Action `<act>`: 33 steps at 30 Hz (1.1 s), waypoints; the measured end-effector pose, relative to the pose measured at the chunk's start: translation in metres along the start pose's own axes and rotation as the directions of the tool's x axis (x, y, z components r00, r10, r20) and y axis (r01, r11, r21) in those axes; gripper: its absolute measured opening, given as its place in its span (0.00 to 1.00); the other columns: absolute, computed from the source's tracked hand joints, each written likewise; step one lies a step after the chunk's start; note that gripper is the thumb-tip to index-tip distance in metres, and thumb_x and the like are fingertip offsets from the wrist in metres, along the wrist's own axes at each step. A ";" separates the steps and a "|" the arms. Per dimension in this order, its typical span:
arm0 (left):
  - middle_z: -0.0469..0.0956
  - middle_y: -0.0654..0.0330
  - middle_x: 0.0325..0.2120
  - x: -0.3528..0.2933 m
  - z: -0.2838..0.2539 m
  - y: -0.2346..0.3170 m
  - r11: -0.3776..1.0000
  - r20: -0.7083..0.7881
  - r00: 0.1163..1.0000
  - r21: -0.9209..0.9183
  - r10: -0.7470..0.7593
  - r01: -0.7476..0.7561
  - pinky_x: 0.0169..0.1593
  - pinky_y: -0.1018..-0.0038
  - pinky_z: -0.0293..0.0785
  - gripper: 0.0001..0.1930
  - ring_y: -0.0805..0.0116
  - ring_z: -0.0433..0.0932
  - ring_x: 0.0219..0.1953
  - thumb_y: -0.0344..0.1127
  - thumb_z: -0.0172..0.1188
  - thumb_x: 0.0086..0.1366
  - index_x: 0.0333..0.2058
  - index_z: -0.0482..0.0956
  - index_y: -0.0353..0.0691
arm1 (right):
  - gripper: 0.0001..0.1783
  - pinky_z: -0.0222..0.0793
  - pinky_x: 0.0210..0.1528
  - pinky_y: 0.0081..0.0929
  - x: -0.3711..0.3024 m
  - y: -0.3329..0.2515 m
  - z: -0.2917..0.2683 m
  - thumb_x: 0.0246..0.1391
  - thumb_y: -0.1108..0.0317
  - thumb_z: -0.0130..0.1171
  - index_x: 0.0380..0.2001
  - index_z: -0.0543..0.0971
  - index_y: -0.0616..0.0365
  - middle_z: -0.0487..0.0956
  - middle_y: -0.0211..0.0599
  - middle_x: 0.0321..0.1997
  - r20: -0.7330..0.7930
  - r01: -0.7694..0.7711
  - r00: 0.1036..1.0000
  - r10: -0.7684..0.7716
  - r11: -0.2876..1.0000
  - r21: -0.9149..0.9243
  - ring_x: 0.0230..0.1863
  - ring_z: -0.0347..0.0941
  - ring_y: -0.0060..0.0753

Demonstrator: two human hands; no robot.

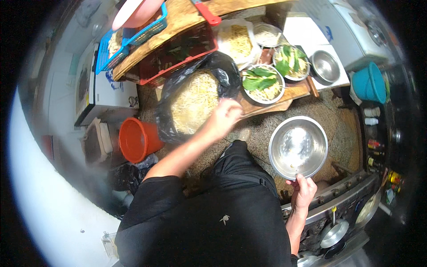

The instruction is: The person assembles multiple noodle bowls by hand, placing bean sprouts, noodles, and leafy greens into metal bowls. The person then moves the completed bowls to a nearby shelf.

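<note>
My right hand (303, 190) pinches the near rim of a steel bowl (299, 147), which is held out over the floor with nothing but a few small bits in it. Reaching forward, my left hand (226, 116) is between a black plastic bag (164, 111) of bean sprouts (193, 102) and a filled bowl. Motion smears its fingers, so their grip is unclear. That filled bowl (263, 102) stands on a wooden board (291, 94) and holds sprouts with green leaves (260, 81) on top. A similar bowl (297, 79) sits behind it.
A knife with a red handle (208, 14) lies on the wooden counter (178, 22), beside blue baskets (111, 55). Below is a red crate (178, 66). An orange bucket (138, 140) stands left, a teal bucket (369, 84) right. A stove edge (342, 189) and pan (334, 233) are near right.
</note>
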State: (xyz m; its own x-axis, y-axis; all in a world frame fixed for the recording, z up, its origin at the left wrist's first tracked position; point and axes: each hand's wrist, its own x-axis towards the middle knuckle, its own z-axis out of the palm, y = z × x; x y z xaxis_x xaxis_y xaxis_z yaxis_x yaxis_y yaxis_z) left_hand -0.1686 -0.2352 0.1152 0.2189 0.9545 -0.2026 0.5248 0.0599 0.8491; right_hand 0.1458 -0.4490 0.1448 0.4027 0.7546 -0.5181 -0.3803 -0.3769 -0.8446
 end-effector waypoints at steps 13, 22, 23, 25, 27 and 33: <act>0.88 0.48 0.40 -0.020 -0.205 -0.213 0.869 -0.539 0.732 -0.002 -0.417 0.494 0.49 0.64 0.77 0.16 0.60 0.85 0.42 0.36 0.67 0.66 0.48 0.85 0.31 | 0.13 0.83 0.37 0.28 0.094 -0.014 0.132 0.66 0.66 0.66 0.37 0.85 0.69 0.86 0.40 0.32 0.197 -0.078 0.968 0.154 0.935 -0.346 0.30 0.84 0.28; 0.85 0.62 0.39 -0.022 -0.189 -0.172 0.917 -0.543 0.746 -0.136 -0.386 0.375 0.52 0.74 0.74 0.12 0.74 0.79 0.43 0.32 0.64 0.71 0.50 0.84 0.32 | 0.14 0.79 0.30 0.25 0.191 -0.046 0.167 0.69 0.67 0.59 0.40 0.84 0.71 0.85 0.43 0.28 0.182 -0.130 0.968 0.171 0.968 -0.217 0.24 0.81 0.27; 0.85 0.62 0.40 -0.024 -0.185 -0.170 0.894 -0.548 0.719 -0.142 -0.428 0.425 0.53 0.74 0.74 0.13 0.73 0.79 0.44 0.33 0.64 0.72 0.51 0.83 0.32 | 0.14 0.79 0.29 0.25 0.208 -0.049 0.167 0.69 0.67 0.59 0.39 0.83 0.71 0.85 0.42 0.28 0.190 -0.106 0.969 0.156 0.962 -0.253 0.25 0.81 0.28; 0.85 0.62 0.43 -0.031 -0.178 -0.167 0.888 -0.552 0.709 -0.151 -0.440 0.434 0.53 0.73 0.74 0.15 0.72 0.80 0.45 0.32 0.65 0.71 0.54 0.81 0.32 | 0.13 0.80 0.28 0.27 0.245 -0.048 0.171 0.67 0.67 0.60 0.40 0.83 0.70 0.84 0.42 0.29 0.142 -0.124 0.976 0.163 0.960 -0.250 0.27 0.83 0.30; 0.85 0.60 0.46 -0.036 -0.174 -0.161 0.911 -0.585 0.709 -0.150 -0.394 0.383 0.56 0.72 0.74 0.18 0.71 0.80 0.47 0.31 0.65 0.71 0.56 0.80 0.32 | 0.14 0.82 0.27 0.26 0.280 -0.044 0.175 0.67 0.67 0.62 0.43 0.82 0.70 0.83 0.43 0.32 0.127 -0.182 0.970 0.208 0.965 -0.190 0.28 0.84 0.32; 0.73 0.40 0.65 -0.031 -0.175 -0.128 0.804 -0.652 0.619 0.024 -0.438 0.594 0.70 0.62 0.66 0.38 0.48 0.72 0.68 0.44 0.73 0.63 0.67 0.72 0.32 | 0.28 0.78 0.24 0.27 0.306 -0.050 0.167 0.70 0.44 0.60 0.41 0.79 0.64 0.85 0.42 0.35 0.116 -0.295 0.925 0.361 0.878 -0.376 0.28 0.82 0.30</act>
State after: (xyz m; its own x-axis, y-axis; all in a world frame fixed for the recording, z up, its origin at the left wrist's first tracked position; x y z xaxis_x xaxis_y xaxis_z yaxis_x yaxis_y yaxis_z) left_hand -0.3865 -0.2208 0.0986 -0.6308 0.7551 -0.1789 0.5714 0.6079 0.5513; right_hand 0.1487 -0.1093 0.0508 0.1386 0.6247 -0.7685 -0.1401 -0.7558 -0.6396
